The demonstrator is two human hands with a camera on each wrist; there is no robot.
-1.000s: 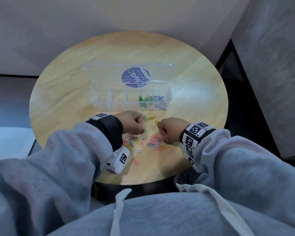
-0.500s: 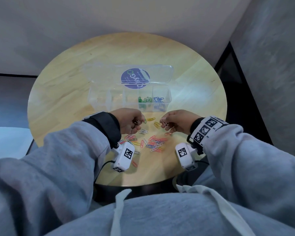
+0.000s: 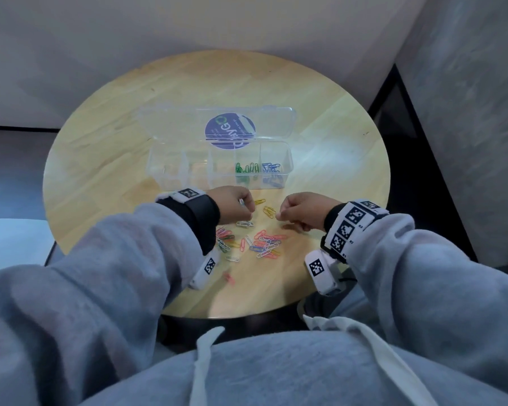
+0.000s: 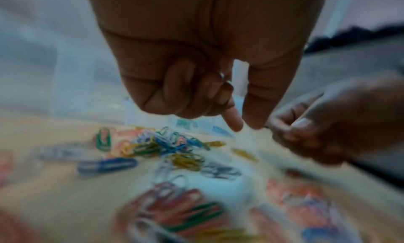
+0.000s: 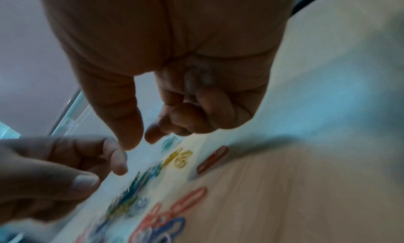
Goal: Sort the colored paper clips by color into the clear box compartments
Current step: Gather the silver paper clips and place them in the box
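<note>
The open clear box (image 3: 170, 174) stands mid-table, with green clips (image 3: 247, 168) in one compartment and blue clips (image 3: 272, 169) in the rightmost one. Mixed clips (image 3: 254, 244) lie in a heap in front of it, and yellow clips (image 3: 267, 210) lie between my hands. My left hand (image 3: 249, 213) hovers just beyond the heap, fingers curled; a small white clip (image 4: 221, 75) shows inside them. My right hand (image 3: 277, 215) faces it, thumb and forefinger nearly touching. A pale blurred clip (image 5: 196, 80) sits under its curled fingers.
The box lid (image 3: 217, 124), with a round purple sticker, lies flat behind the box. One red clip (image 3: 228, 278) lies alone near the front edge. The round wooden table (image 3: 100, 142) is bare at left and back. A grey wall stands behind and a dark gap at right.
Both hands have lifted off the heap and moved toward the box. They now hover side by side above the yellow clips, fingers curled.
</note>
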